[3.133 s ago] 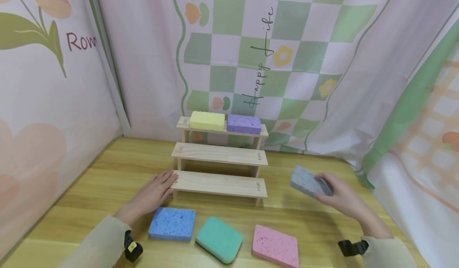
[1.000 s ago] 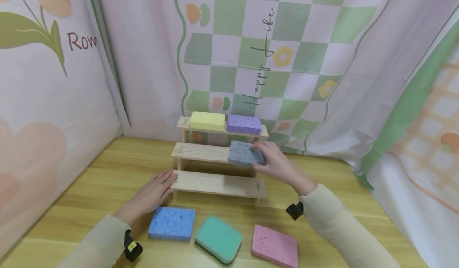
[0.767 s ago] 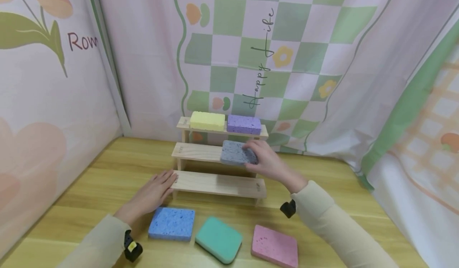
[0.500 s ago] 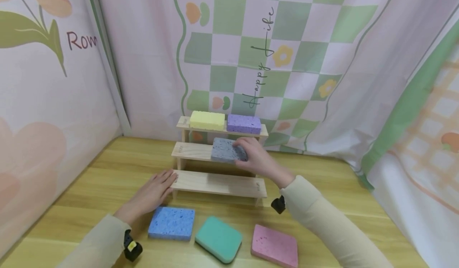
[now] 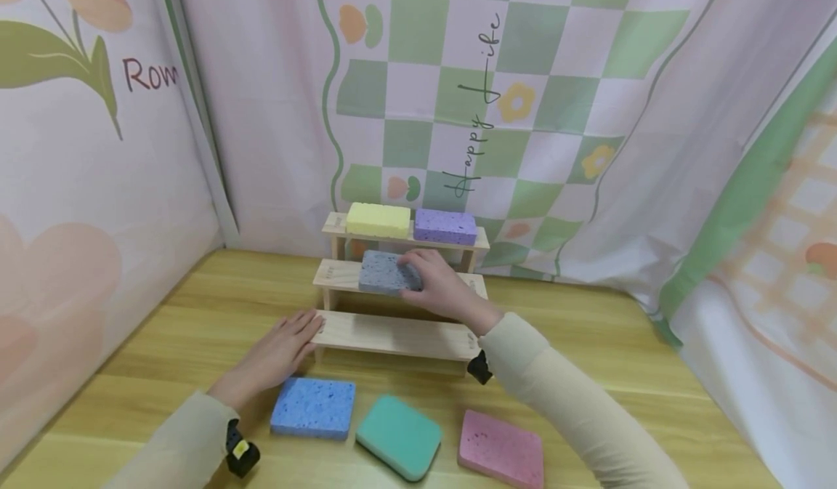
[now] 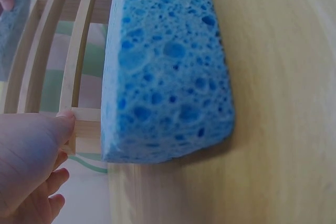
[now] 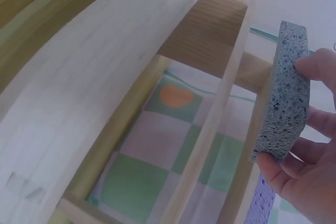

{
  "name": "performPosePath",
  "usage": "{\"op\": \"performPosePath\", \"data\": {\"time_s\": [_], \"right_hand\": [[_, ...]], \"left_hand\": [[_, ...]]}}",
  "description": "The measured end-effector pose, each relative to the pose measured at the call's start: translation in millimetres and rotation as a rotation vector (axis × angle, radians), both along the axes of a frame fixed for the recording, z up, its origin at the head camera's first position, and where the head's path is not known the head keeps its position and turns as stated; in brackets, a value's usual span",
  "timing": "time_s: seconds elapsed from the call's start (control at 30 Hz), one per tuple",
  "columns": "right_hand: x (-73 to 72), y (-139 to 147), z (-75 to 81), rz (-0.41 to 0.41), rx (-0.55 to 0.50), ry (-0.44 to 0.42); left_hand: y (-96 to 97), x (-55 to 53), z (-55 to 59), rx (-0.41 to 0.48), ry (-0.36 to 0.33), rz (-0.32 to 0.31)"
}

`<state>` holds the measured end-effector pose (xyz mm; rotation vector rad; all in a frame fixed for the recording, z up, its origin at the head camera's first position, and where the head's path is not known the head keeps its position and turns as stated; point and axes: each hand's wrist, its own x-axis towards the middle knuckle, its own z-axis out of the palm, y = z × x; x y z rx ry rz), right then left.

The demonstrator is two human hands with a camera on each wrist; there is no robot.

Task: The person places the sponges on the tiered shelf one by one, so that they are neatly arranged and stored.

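Note:
My right hand (image 5: pixel 441 285) holds a grey-blue speckled sponge (image 5: pixel 379 271) by its right end, over the middle step of a three-step wooden rack (image 5: pixel 392 335). In the right wrist view thumb and fingers grip the sponge (image 7: pixel 286 87) at its edges, close above the wood. My left hand (image 5: pixel 280 351) rests at the left end of the lowest step, fingers extended, touching the wood. Right in front of it lies a blue sponge (image 5: pixel 314 407), which fills much of the left wrist view. On the top step sit a yellow sponge (image 5: pixel 378 220) and a purple sponge (image 5: pixel 445 227).
A teal sponge (image 5: pixel 400 437) and a pink sponge (image 5: pixel 501 447) lie on the wooden table (image 5: pixel 588 329) in front of the rack. Behind hangs a checkered green and white curtain (image 5: pixel 418 82), with printed cloth on both sides.
My right hand has carried the grey-blue sponge from right of the rack to over the middle step, then leftward along it. The left hand has kept its place.

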<state>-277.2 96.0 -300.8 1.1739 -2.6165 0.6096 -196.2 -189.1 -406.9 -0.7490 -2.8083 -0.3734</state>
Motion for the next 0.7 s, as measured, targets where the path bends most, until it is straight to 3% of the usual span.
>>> {"op": "performPosePath", "data": {"time_s": [0.27,0.7], "right_hand": [[-4.5,-14,-6.2,0.007,0.021,-0.023],[-16.0,-33,-10.8,-0.053,0.050,-0.079]], "left_hand": [[0.1,0.0,-0.1,-0.008,-0.016,0.006],[0.5,0.8,0.8,-0.004,-0.004,0.005]]}}
